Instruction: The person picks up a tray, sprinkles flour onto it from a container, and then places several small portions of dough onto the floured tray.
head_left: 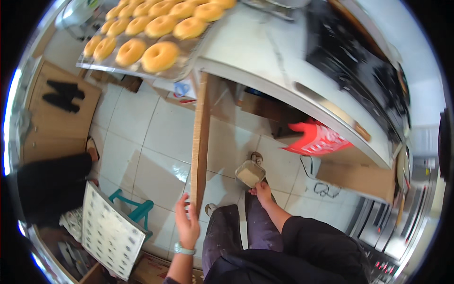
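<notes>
My right hand (261,190) grips the near edge of a small square tub (252,164) with pale tan powder-like contents, held low over the floor in front of my legs. My left hand (187,227), with a watch on its wrist, has its fingers stretched out against the near end of an open wooden cabinet door (200,137). The door juts toward me from under a white counter (250,45). Left of its hinge, ring doughnuts (161,56) lie in rows on a tray (137,72) at the counter's corner.
A long blade with a wooden handle (362,131) lies along the counter edge, above a red plastic bag (318,138). At left are a person in dark clothes (52,184), a teal stool (140,211) and a leaning white spotted board (109,232). An oven-like appliance (385,227) stands right.
</notes>
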A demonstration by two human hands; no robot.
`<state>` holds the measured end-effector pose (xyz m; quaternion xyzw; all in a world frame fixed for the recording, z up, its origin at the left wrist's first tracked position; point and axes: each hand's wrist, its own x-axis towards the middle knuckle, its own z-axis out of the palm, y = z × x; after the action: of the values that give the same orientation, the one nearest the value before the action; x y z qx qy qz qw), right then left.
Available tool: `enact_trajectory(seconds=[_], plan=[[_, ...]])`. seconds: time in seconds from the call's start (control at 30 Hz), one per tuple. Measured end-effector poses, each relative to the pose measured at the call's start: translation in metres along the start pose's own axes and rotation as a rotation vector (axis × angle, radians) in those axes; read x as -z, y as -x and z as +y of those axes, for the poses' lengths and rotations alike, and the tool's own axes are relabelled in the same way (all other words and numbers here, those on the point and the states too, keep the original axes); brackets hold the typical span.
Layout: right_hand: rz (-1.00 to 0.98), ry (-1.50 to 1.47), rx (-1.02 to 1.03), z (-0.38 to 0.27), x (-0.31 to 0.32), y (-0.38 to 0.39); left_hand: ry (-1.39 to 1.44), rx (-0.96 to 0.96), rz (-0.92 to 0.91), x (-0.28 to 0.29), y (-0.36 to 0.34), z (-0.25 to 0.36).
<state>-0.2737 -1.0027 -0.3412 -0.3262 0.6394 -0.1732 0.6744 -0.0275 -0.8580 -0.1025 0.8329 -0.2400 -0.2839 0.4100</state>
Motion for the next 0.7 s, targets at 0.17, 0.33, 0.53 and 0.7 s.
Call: enact_trajectory(seconds=[0.17, 0.33, 0.53, 0.7], plan=[[0.175, -0.167, -0.027, -0.015, 0.074, 0.109, 0.215, -0.024, -0.002, -0.12, 0.028, 0.029], [0.121, -0.059, -0.022, -0.045, 0.165, 0.127, 0.573, 0.206, -0.375, -0.212, 0.011, 0.104], [0.136, 0.182, 0.1, -0.092, 0.236, 0.12, 1.09, 0.41, -0.749, -0.288, -0.049, 0.185], [0.15, 0.123, 0.132, -0.128, 0.261, 0.113, 1.266, 0.328, -0.675, -0.327, -0.081, 0.229]])
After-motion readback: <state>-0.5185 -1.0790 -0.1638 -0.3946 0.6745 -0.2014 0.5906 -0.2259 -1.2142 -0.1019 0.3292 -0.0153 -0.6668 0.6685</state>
